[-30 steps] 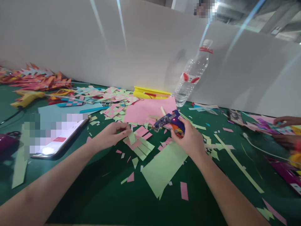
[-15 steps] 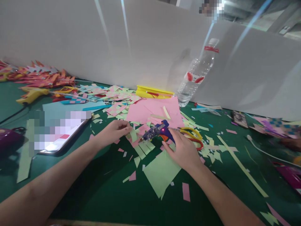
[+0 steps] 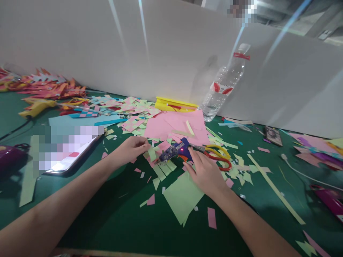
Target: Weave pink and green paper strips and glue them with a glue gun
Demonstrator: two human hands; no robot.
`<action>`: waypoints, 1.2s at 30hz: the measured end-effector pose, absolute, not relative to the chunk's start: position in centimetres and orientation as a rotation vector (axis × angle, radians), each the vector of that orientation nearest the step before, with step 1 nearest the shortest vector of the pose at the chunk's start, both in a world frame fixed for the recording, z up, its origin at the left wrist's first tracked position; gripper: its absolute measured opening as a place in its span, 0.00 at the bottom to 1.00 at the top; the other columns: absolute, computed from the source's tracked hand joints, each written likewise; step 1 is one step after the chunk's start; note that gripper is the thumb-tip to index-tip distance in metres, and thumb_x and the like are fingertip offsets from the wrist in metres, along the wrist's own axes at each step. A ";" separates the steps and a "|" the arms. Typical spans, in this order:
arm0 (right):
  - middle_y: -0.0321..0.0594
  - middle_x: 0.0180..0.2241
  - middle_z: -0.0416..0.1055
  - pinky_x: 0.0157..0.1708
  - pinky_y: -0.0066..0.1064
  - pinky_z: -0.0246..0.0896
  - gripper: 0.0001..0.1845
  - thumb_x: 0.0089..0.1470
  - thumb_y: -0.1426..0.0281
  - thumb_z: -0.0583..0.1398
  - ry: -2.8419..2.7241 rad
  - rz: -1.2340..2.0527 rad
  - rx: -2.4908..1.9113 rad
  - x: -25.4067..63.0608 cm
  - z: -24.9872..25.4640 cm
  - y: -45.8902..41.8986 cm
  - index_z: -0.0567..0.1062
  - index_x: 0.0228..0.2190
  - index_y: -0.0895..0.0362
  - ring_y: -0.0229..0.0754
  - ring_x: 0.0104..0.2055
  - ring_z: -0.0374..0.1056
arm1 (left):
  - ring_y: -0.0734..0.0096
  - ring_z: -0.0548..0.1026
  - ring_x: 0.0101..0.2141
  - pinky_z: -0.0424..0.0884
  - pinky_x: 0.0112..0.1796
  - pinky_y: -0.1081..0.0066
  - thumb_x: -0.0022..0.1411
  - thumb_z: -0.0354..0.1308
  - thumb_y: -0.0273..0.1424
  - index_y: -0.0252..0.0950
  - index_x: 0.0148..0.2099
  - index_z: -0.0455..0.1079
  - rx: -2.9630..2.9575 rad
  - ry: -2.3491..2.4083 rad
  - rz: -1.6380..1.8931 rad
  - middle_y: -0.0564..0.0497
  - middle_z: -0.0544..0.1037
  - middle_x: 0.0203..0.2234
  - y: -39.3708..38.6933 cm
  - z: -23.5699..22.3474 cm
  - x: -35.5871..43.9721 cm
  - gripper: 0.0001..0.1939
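My right hand (image 3: 205, 171) grips a small blue glue gun (image 3: 175, 150) with a red light lit. Its nozzle points left and down onto a woven piece of green and pink paper strips (image 3: 160, 162). My left hand (image 3: 130, 149) pinches a green strip (image 3: 151, 154) at the piece's left side, fingers closed on it. A large green paper sheet (image 3: 183, 195) lies just below the piece. Red-and-yellow scissors (image 3: 218, 156) rest on the green table (image 3: 120, 221) to the right of the glue gun.
A pink sheet (image 3: 174, 125), a yellow box (image 3: 175, 104) and a clear water bottle (image 3: 223, 85) stand behind, against a white partition (image 3: 107, 46). A phone (image 3: 68, 151) lies at left, a yellow glue gun (image 3: 37, 107) and woven pieces far left. Paper scraps lie all around.
My right hand has brought the blue glue gun left and down from above the scissors to the woven strips. My left hand has stayed in place. Another person's hands at the far right are out of view.
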State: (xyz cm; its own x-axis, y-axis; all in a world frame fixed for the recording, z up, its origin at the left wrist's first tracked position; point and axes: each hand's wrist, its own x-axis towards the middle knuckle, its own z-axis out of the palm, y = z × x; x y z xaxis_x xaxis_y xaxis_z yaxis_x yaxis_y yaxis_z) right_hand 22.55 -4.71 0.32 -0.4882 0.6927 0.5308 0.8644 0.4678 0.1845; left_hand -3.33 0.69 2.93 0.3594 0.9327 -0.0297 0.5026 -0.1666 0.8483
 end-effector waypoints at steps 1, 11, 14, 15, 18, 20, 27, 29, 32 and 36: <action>0.57 0.39 0.74 0.33 0.36 0.71 0.23 0.61 0.66 0.50 -2.338 -0.624 -1.305 22.5 0.3 -4.7 0.68 0.48 0.72 0.49 0.40 0.72 | 0.77 0.54 0.20 0.51 0.21 0.74 0.55 0.50 0.39 0.36 0.22 0.56 1.806 1.264 0.662 0.58 0.55 0.18 0.7 2.9 -3.3 0.15; 0.56 0.39 0.75 0.32 0.34 0.72 0.21 0.60 0.68 0.50 -2.319 -0.676 -1.299 22.5 0.3 -4.7 0.70 0.47 0.71 0.48 0.38 0.73 | 0.76 0.54 0.20 0.51 0.23 0.74 0.55 0.49 0.39 0.37 0.21 0.55 1.844 1.267 0.674 0.58 0.55 0.18 0.7 2.9 -3.2 0.15; 0.56 0.39 0.75 0.32 0.33 0.72 0.21 0.61 0.69 0.50 -2.324 -0.710 -1.298 22.5 0.5 -4.8 0.70 0.47 0.71 0.48 0.39 0.73 | 0.76 0.54 0.20 0.52 0.22 0.74 0.55 0.50 0.40 0.37 0.21 0.56 1.843 1.269 0.668 0.58 0.55 0.18 0.6 3.0 -3.3 0.15; 0.56 0.39 0.75 0.32 0.33 0.72 0.21 0.61 0.69 0.50 -2.331 -0.716 -1.298 22.5 0.5 -4.8 0.70 0.47 0.71 0.48 0.39 0.73 | 0.76 0.54 0.20 0.52 0.23 0.74 0.55 0.50 0.40 0.37 0.21 0.56 1.845 1.266 0.668 0.58 0.55 0.18 0.6 3.0 -3.3 0.15; 0.56 0.40 0.75 0.33 0.33 0.72 0.21 0.60 0.70 0.50 -2.350 -0.709 -1.306 22.5 0.6 -4.9 0.70 0.48 0.72 0.48 0.40 0.73 | 0.76 0.55 0.20 0.52 0.23 0.74 0.55 0.50 0.39 0.37 0.21 0.55 1.851 1.252 0.680 0.57 0.55 0.18 0.7 2.9 -3.4 0.15; 0.56 0.40 0.75 0.34 0.33 0.72 0.21 0.61 0.70 0.50 -2.353 -0.702 -1.308 22.5 0.6 -4.9 0.70 0.48 0.72 0.48 0.40 0.73 | 0.77 0.54 0.20 0.51 0.22 0.74 0.55 0.50 0.38 0.37 0.21 0.55 1.839 1.251 0.685 0.57 0.55 0.18 0.7 2.8 -3.5 0.15; 0.56 0.40 0.75 0.34 0.33 0.72 0.21 0.60 0.69 0.51 -2.341 -0.691 -1.298 22.6 0.6 -4.9 0.70 0.48 0.71 0.48 0.41 0.72 | 0.77 0.55 0.18 0.53 0.20 0.75 0.54 0.51 0.38 0.37 0.21 0.54 1.803 1.310 0.659 0.57 0.56 0.18 0.5 3.2 -3.1 0.15; 0.55 0.40 0.75 0.34 0.33 0.72 0.21 0.60 0.69 0.51 -2.343 -0.685 -1.295 22.6 0.6 -4.9 0.70 0.49 0.70 0.47 0.41 0.72 | 0.77 0.56 0.18 0.55 0.19 0.76 0.54 0.50 0.38 0.37 0.21 0.54 1.794 1.329 0.640 0.57 0.56 0.18 0.4 3.3 -3.1 0.15; 0.55 0.41 0.74 0.33 0.33 0.72 0.21 0.60 0.69 0.51 -2.338 -0.666 -1.292 22.6 0.7 -4.9 0.69 0.49 0.69 0.47 0.41 0.72 | 0.78 0.56 0.18 0.57 0.18 0.77 0.54 0.50 0.39 0.37 0.22 0.53 1.776 1.345 0.628 0.57 0.56 0.18 0.3 3.4 -3.1 0.15; 0.55 0.41 0.74 0.33 0.34 0.71 0.21 0.60 0.68 0.51 -2.336 -0.656 -1.296 22.7 0.8 -5.0 0.69 0.49 0.70 0.48 0.41 0.72 | 0.78 0.56 0.18 0.58 0.17 0.77 0.54 0.51 0.39 0.38 0.23 0.53 1.740 1.351 0.607 0.57 0.55 0.19 0.2 3.4 -3.1 0.15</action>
State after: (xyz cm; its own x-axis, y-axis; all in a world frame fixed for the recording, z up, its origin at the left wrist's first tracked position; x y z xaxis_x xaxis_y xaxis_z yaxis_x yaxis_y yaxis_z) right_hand 22.66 -4.99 0.82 -0.4971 0.6795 0.5396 0.8610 0.4632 0.2099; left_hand -3.10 0.24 3.43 0.3044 0.9459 -0.1121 0.5447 -0.0763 0.8351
